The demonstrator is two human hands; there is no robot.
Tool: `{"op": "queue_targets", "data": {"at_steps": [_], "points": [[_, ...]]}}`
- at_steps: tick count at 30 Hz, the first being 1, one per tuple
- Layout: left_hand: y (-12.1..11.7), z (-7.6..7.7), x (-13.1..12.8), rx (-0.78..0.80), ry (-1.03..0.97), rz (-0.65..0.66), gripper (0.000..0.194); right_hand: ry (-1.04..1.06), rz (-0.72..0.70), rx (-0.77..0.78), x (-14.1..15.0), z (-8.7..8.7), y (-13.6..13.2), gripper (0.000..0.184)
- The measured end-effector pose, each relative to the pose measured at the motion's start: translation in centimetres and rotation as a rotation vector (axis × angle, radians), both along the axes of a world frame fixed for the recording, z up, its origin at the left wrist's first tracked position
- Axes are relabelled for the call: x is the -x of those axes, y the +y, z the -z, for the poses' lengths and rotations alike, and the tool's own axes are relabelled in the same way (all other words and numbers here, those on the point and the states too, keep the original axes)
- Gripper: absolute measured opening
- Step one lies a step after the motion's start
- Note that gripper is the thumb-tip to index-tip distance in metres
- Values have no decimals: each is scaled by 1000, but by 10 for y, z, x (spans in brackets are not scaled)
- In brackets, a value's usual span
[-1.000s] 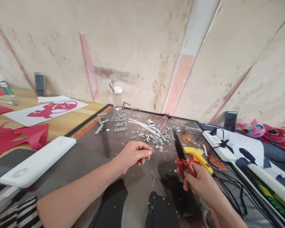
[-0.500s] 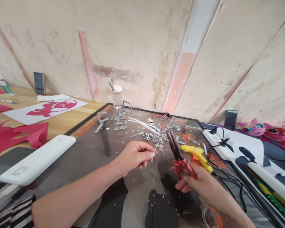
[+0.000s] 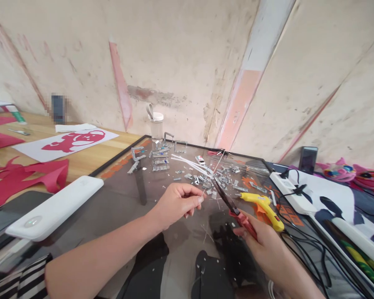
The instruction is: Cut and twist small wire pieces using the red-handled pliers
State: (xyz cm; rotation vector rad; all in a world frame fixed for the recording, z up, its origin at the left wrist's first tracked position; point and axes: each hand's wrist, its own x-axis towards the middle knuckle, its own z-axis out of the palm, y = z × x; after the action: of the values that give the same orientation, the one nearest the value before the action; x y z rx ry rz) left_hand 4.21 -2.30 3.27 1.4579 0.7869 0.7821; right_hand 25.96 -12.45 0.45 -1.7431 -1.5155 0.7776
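Note:
My left hand (image 3: 182,201) pinches a thin, pale wire (image 3: 218,162) between thumb and fingertips, and the wire slants up and away to the right. My right hand (image 3: 258,238) is wrapped round the red handles of a pair of long-nose pliers (image 3: 226,195). The pliers' dark jaws point up and left, their tips at the wire a little above my left hand. Whether the jaws grip the wire is too small to tell. Behind the hands lies a scatter of small grey pieces (image 3: 202,178) with several white strips (image 3: 191,163).
A yellow glue gun (image 3: 263,207) lies right of the pliers, by a white power strip (image 3: 291,193) and black cables. Small grey model furniture (image 3: 160,160) and a lidded jar (image 3: 156,126) stand at the back. On the left are a white lamp (image 3: 56,207) and red cutouts (image 3: 28,178).
The pliers have swung left, their tips now meeting the wire, and their handles have closed together. My left hand keeps its pinch. The view has shifted slightly.

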Motion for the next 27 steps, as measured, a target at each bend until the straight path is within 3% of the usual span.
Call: {"op": "queue_targets", "data": {"at_steps": [3, 6, 9, 13, 27], "points": [[-1, 2, 0, 9, 5, 23, 17, -64, 24, 20, -3, 1, 1, 49], [-5, 6, -2, 43, 30, 83, 16, -119, -53, 13, 3, -7, 2, 47], [-8, 10, -5, 94, 32, 131, 13, -154, -147, 18, 12, -18, 2, 38], [-8, 12, -7, 143, 14, 162, 12, -180, -149, 75, 19, -25, 1, 25], [-9, 13, -6, 145, 4, 169, 14, -209, -179, 123, 18, -15, 4, 14]]}}
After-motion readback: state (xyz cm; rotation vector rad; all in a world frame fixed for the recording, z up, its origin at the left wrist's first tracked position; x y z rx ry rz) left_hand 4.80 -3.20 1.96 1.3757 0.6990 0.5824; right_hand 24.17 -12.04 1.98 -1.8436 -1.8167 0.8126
